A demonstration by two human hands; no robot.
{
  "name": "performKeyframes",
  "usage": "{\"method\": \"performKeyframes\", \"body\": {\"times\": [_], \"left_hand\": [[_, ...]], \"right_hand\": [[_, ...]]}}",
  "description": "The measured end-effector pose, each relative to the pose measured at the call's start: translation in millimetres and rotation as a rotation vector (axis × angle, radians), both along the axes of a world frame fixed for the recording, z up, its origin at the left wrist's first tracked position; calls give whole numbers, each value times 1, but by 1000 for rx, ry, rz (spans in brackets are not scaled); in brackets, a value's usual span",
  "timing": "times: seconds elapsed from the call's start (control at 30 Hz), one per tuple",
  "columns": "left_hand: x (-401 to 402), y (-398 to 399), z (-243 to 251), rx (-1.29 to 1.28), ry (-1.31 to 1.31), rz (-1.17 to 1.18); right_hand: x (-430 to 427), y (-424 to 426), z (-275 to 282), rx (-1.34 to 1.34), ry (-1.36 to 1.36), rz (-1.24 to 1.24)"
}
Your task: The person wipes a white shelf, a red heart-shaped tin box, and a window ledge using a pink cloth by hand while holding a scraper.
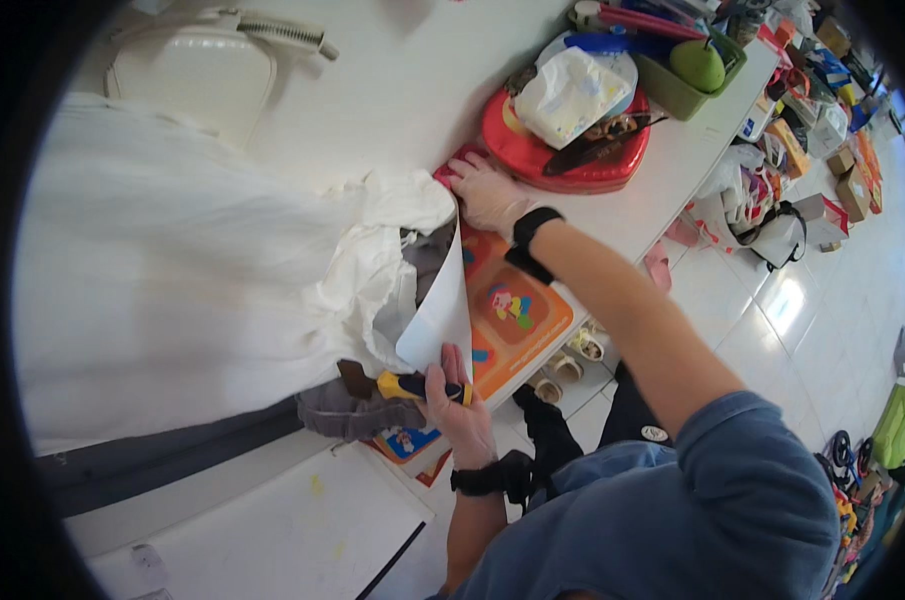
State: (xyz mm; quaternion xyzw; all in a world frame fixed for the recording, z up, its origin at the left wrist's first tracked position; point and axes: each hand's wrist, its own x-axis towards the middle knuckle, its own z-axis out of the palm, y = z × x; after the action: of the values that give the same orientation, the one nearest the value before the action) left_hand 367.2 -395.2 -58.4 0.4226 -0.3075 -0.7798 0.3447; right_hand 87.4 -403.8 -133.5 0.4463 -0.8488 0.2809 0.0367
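Observation:
My left hand (pixel 458 420), in a clear glove, grips a scraper (pixel 407 386) with a yellow and dark handle and a brownish flat blade. Its fingers also touch the curled corner of a thin white sheet (pixel 439 319). My right hand (pixel 490 193), gloved too, rests with bent fingers on a pinkish-red cloth-like piece (pixel 446 171); whether it grips this is unclear. Between the hands lies an orange mat (pixel 523 300) with cartoon prints and writing. A large white fabric (pixel 197 285) with gathered edges spreads to the left, grey gathered fabric (pixel 355 412) showing beneath it.
On the white table (pixel 422 90) sit a red heart-shaped box (pixel 595 169) with crumpled paper (pixel 572 97) on top, a green bin (pixel 685 86) holding a pear-like object (pixel 698 66), and a white chair-like item (pixel 197 82). Shoes (pixel 565 367) and bags (pixel 775 236) stand on the tiled floor.

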Motion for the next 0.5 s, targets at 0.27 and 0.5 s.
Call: {"method": "performKeyframes", "body": {"times": [0.27, 0.5], "left_hand": [[-3, -4, 13, -11, -15, 19], [-2, -2, 19, -6, -69, 19]], "right_hand": [[110, 184, 24, 183, -175, 560], [51, 152, 62, -99, -379, 503]]}}
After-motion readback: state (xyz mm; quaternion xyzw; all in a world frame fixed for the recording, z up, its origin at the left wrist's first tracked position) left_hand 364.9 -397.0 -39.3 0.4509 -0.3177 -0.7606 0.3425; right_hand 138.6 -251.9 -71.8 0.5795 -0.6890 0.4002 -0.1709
